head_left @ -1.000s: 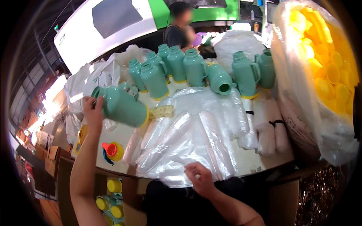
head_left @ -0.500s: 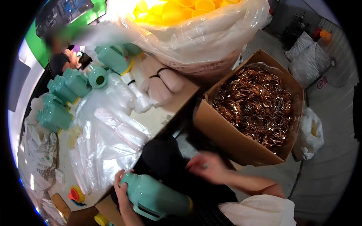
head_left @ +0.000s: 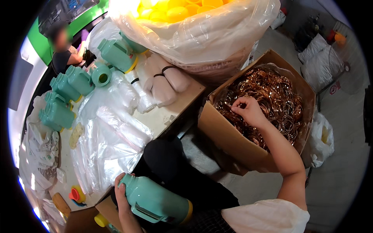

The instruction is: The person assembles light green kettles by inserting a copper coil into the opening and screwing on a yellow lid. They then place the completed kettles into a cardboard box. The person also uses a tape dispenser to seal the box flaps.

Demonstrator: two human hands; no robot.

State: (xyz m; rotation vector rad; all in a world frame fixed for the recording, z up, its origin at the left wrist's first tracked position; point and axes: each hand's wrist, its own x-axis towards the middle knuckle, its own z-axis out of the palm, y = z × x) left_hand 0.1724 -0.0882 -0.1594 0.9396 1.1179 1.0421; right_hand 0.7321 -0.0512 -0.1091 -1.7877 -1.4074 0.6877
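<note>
A teal plastic jug (head_left: 157, 200) with a side handle and a yellow base lies tilted across my lap. My left hand (head_left: 122, 193) grips it by the neck end. On the right, my right hand (head_left: 250, 110) reaches over a cardboard box (head_left: 229, 144) full of shiny copper-coloured metal rings (head_left: 272, 93). Its thumb and forefinger are pinched together by the rings near the box's left side. What sits between those fingertips is too small to make out.
Several teal jugs (head_left: 79, 81) stand on the table at left, around clear plastic bags (head_left: 112, 132). Behind rises a large plastic sack (head_left: 194, 42) of yellow parts. Another person (head_left: 64, 48) sits at the far left. A white bag (head_left: 320, 139) stands right of the box.
My right hand has moved up and away from near the jug into the box of rings. The jug has shifted slightly left in my left hand. The other person's arm has drawn back.
</note>
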